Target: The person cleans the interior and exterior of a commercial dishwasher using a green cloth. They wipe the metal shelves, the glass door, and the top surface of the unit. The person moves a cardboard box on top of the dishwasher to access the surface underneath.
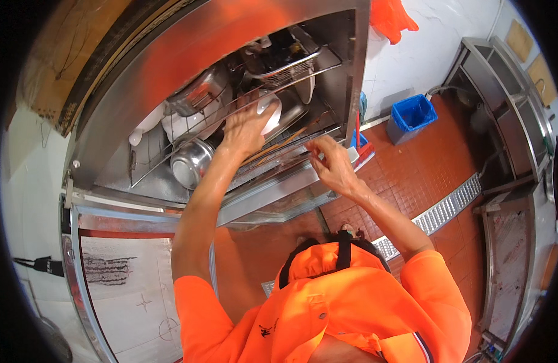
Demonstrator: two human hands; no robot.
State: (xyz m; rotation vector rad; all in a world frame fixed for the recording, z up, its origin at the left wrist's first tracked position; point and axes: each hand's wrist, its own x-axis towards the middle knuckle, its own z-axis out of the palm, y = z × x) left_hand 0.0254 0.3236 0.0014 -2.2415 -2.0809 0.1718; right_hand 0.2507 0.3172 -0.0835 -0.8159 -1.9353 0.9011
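My left hand (245, 131) reaches into a stainless steel cabinet (345, 78), its fingers closed on a white bowl (270, 112). Below that bowl, long brown chopsticks (283, 145) lie along the wire rack (254, 158). By the rack's front right end is my right hand (332, 164), its fingers curled; anything in them is too small to make out. A shiny steel pot (192, 163) sits just left of my left wrist. Behind it are a white dish (188, 126) and a larger steel pot (197, 94).
A wire basket (291, 71) holds dark items at the cabinet's back. An open glass door (279, 210) hangs below its front edge. A blue-lined bin (411, 118) and a red broom (365, 154) stand to the right. A steel shelf unit (515, 127) lines the far right, beside a floor drain (451, 202).
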